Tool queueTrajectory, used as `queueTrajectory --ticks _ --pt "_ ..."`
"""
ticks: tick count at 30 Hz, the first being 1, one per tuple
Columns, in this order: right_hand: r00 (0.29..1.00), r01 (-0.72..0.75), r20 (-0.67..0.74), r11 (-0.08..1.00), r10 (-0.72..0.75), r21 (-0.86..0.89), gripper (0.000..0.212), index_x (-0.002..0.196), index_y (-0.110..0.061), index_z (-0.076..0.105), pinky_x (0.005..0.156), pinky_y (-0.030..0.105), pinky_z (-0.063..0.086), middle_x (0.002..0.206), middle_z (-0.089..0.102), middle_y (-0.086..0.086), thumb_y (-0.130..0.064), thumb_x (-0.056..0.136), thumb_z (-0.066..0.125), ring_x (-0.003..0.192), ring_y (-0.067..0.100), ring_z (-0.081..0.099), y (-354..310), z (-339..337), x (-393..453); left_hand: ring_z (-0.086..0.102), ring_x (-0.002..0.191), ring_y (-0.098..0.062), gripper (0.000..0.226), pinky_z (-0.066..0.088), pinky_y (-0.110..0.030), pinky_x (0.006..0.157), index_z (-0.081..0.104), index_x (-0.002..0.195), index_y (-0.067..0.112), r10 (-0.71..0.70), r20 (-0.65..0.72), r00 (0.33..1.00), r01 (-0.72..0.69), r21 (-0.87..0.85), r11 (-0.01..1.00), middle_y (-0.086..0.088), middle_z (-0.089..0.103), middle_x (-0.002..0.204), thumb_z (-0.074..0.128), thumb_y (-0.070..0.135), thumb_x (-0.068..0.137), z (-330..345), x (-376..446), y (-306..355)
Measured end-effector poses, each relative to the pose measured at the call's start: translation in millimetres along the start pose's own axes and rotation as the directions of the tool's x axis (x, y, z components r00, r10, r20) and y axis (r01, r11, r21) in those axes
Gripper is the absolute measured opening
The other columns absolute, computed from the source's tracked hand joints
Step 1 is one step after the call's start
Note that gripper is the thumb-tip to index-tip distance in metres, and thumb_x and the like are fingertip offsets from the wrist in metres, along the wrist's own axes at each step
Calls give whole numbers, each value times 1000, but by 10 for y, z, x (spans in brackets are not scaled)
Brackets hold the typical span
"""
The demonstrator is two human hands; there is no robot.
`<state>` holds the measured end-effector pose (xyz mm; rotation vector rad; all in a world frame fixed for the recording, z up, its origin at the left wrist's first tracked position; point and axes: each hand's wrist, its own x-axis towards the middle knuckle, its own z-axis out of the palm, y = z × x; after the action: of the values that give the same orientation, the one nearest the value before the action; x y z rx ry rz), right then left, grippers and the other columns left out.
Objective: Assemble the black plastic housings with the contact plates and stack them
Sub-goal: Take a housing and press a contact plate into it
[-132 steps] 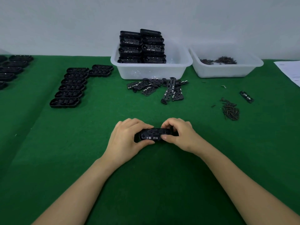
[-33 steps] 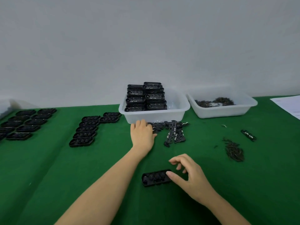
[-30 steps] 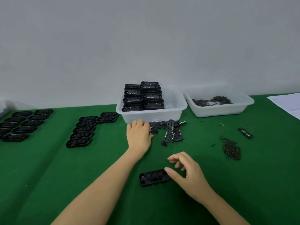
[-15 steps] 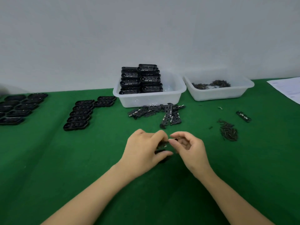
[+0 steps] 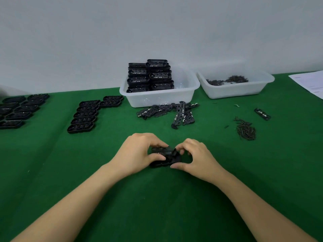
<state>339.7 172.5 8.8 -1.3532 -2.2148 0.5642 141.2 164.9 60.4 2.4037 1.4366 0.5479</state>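
Green cloth (image 5: 52,172) covers the bench; a plain grey-white wall behind. Far left: a group of black housings (image 5: 19,109) laid flat. Next, a column of seven more housings (image 5: 85,114), touching edge to edge. Centre, near edge: left hand (image 5: 138,152) curled round the left end of a black housing (image 5: 163,162) on the cloth, thumb on top. A contact plate (image 5: 166,151) sits tilted over it, one end raised. Right hand (image 5: 195,158) pinches the right end, thumb low, fingers above. Behind: white tub (image 5: 157,98) with stacked housings (image 5: 150,75); loose contact plates (image 5: 167,111) just in front. Right: second tub (image 5: 236,89) with small dark parts; a small pile of dark pins (image 5: 245,131); paper sheet (image 5: 311,82) at the far edge.
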Motion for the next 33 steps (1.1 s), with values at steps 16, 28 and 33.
queueTrajectory --ticks 16,28,33 --pt "999 -5 -48 996 9 88 43 99 -16 65 74 26 35 80 49 -11 -40 66 77 66 -5 38 -30 11 -2 58 98 -12 28 47 -34 83 69 104 30 50 274 960 -107 197 975 10 65 105 74 26 77 -86 310 124" --pt "998 -40 -38 996 43 75 40 96 -21 64 71 23 30 78 47 -16 -45 66 75 67 -5 39 -39 25 7 64 84 -12 24 47 -29 80 73 94 26 53 -12 999 -52 69 996 9 71 90 78 31 71 134 62 25" --pt "999 -29 -26 998 30 48 36 95 -23 62 71 23 29 79 47 -16 -43 68 74 67 -5 39 -37 18 -2 65 78 -5 26 48 -23 78 73 92 24 4 -109 994 -13 -82 997 12 72 87 81 30 68 276 -94 -41"
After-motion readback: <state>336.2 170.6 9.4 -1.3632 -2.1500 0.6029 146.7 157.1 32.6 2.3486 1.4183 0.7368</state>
